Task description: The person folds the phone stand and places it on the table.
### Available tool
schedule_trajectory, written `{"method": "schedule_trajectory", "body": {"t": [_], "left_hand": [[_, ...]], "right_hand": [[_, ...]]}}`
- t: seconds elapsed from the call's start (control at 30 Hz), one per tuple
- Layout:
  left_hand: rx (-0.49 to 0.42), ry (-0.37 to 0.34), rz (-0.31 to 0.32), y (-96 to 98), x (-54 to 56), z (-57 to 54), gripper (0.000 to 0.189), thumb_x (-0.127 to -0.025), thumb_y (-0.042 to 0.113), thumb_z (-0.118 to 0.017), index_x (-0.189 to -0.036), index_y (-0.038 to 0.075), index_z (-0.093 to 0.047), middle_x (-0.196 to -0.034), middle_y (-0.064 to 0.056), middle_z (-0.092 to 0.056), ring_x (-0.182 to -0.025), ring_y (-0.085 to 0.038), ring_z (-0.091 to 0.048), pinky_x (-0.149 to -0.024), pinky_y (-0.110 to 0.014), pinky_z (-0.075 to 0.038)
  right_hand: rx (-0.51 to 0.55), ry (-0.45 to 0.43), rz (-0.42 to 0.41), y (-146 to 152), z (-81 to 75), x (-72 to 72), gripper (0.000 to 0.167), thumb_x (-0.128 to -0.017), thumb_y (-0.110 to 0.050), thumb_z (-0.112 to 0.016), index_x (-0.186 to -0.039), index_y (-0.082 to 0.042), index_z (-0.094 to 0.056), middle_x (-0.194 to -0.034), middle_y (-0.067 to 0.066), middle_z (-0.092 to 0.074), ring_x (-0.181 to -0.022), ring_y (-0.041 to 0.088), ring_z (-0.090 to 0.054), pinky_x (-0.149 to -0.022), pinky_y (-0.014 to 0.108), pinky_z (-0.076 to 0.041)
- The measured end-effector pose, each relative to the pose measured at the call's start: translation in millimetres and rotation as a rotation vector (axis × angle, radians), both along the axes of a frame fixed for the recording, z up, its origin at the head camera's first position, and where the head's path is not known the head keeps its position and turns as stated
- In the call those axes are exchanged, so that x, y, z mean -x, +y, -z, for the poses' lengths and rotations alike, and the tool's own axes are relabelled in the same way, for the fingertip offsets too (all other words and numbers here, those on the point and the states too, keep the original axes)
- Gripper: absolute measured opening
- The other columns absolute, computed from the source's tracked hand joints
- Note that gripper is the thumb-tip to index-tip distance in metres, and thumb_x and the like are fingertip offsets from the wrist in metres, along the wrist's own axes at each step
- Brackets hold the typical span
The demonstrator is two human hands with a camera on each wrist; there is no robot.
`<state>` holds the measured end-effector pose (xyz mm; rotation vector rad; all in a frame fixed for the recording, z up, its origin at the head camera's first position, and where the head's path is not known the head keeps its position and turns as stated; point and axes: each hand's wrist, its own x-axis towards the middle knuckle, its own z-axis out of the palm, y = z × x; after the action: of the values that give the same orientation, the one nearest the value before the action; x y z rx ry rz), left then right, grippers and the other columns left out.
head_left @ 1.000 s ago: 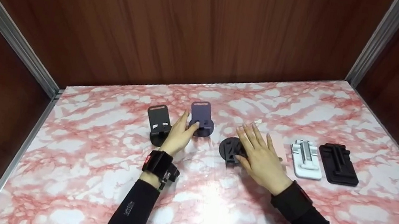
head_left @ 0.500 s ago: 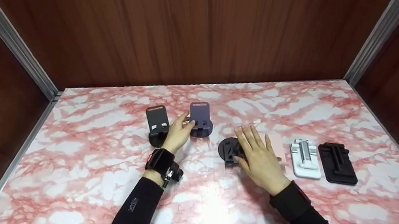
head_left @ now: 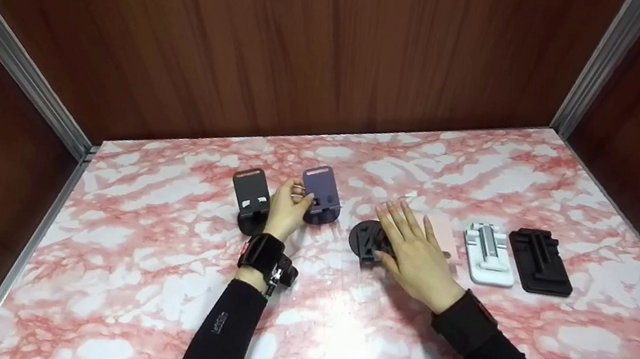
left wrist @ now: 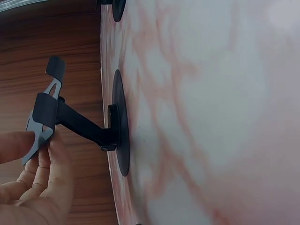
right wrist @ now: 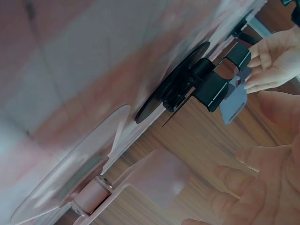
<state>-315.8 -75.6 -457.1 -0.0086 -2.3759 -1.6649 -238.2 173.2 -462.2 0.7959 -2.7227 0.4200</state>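
Left hand (head_left: 289,212) nearer, fingers pinching left edge of purple stand (head_left: 323,186); right hand (head_left: 418,258) to stand's right, fingers spread.

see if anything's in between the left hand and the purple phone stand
Nothing visible: the left hand pinches the purple phone stand by an edge. The leftmost black phone stand is on the hand's other side, not between.

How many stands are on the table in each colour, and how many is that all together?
Black or dark grey stands: 3
Purple stand: 1
Pink stand: 1
White stand: 1
Total: 6
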Motion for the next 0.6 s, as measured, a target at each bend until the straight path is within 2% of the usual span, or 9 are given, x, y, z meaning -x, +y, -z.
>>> {"method": "schedule_trajectory", "body": {"t": [0.2,0.37,0.6], "left_hand": [[-0.067,-0.014,0.001,-0.2,-0.7,-1.3,0.018,-0.086,-0.011,-0.065,-0.101,-0.006,-0.057,-0.085,-0.006,-0.057,-0.068,-0.007,-0.052,-0.063,-0.023,-0.056],[-0.096,0.002,0.011,-1.3,-6.0,-6.4,0.018,-0.086,-0.011,-0.065,-0.102,-0.008,-0.059,-0.083,-0.007,-0.059,-0.066,-0.007,-0.056,-0.061,-0.025,-0.057],[-0.105,0.062,0.088,-5.2,-14.5,-15.8,0.018,-0.086,-0.010,-0.065,-0.104,-0.010,-0.061,-0.082,-0.007,-0.061,-0.066,-0.009,-0.060,-0.060,-0.023,-0.057]], "right_hand": [[0.006,-0.001,-0.003,-1,-0.3,-0.2,0.069,-0.098,-0.031,-0.058,-0.153,-0.006,-0.025,-0.158,0.016,-0.018,-0.144,0.036,-0.014,-0.113,0.061,-0.013],[0.002,-0.015,-0.005,-1,-0.4,-1.1,0.069,-0.099,-0.032,-0.057,-0.153,-0.005,-0.025,-0.158,0.016,-0.017,-0.145,0.035,-0.013,-0.113,0.060,-0.012],[0.012,-0.003,-0.015,-1,0.7,-1.4,0.068,-0.098,-0.030,-0.059,-0.152,-0.003,-0.027,-0.157,0.018,-0.019,-0.144,0.037,-0.015,-0.113,0.061,-0.013]]}}
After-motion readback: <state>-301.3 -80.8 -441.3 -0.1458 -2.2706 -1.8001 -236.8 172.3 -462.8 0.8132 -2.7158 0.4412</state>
